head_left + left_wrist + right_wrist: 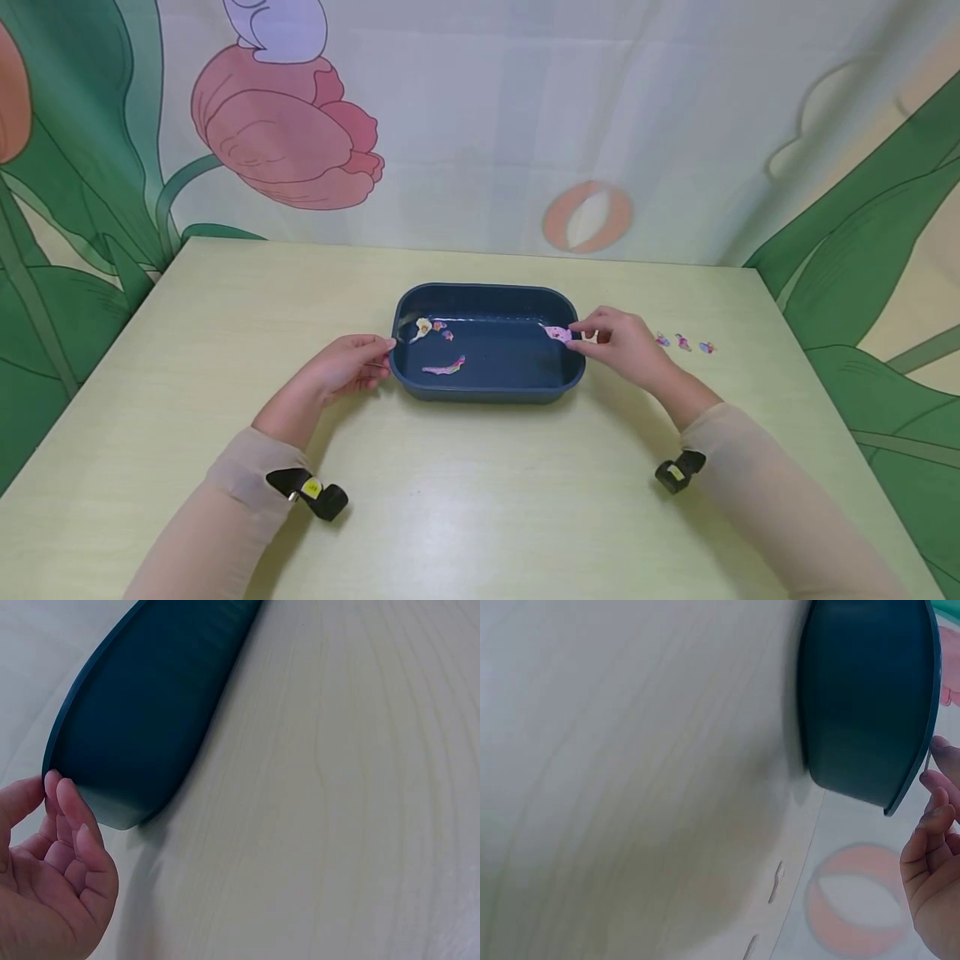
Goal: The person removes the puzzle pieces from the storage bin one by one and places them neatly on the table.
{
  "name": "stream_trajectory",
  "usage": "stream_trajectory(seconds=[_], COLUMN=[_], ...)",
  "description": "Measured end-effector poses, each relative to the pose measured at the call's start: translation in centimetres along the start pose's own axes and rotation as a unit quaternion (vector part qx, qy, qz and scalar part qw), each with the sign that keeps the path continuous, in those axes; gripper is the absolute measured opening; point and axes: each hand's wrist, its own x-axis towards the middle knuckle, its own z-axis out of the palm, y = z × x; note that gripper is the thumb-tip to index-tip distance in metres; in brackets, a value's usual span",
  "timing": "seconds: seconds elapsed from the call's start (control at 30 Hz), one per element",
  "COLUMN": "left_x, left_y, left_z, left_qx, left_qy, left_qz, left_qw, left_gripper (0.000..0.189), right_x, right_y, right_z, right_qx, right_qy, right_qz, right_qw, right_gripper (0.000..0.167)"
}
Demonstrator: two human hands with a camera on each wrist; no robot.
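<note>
Only the head view looks down into the dark blue, round-cornered rectangular basin (495, 358) on the pale wood-grain table (480, 500); at its left end lie a cream-coloured cutout piece (423, 327) with small bright bits beside it, and nearer, a curved rainbow-coloured strip (444, 367). The wrist views show the basin's outer wall instead. The head view gives the face of the flat pink patterned piece (558, 334) at the basin's right end, while the right wrist view shows it as a thin edge. Three small multicoloured pieces (683, 342) lie on the table farther right. The left hand (348, 364) pinches the basin's left rim, its other fingers bent below. The right hand (622, 346) reaches in from the right, holding the pink piece between thumb and fingertip.
</note>
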Motion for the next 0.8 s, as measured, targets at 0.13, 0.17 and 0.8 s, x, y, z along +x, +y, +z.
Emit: stream_trajectory(seconds=[0.13,0.17,0.8], left_x=[-0.1,-0.1,-0.2], left_y=[0.1,0.1,0.0], left_z=[-0.1,-0.1,-0.2], left_qx=[-0.004,-0.006,-0.002], left_qy=[-0.005,-0.005,-0.012], left_qz=[0.005,0.006,0.011], left_qw=[1.0,1.0,0.9999], left_gripper=[0.024,0.023,0.028], right_x=[-0.1,-0.2,-1.4], right_y=[0.6,0.7,2.5], right_z=[-0.2,-0.3,-1.4], right_qx=[-0.005,-0.006,-0.023], right_qy=[0.001,0.002,0.026], right_qz=[-0.002,-0.003,0.016], right_qw=[1.0,1.0,0.9993], right_gripper=[0.027,0.027,0.028])
